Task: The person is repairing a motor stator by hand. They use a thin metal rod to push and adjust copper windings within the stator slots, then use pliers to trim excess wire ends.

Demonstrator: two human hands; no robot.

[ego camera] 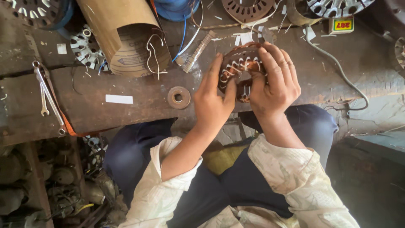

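A round motor stator with copper windings and white sleeves (237, 67) is held over the front edge of a worn wooden bench (126, 112). My left hand (213, 99) grips its left side, thumb on the ring, fingers raised. My right hand (276, 80) clasps the right side, fingers curled over the top of the windings. Much of the stator's right half is hidden under my right hand.
On the bench lie a metal washer (179, 97), two spanners (45, 95), a rolled sheet of brown insulating paper (124, 36), a white plastic fan part (86, 48), a blue wire coil (175, 8), other stator cores (248, 8) and a grey cable (337, 69). Motor parts lie on the floor at left.
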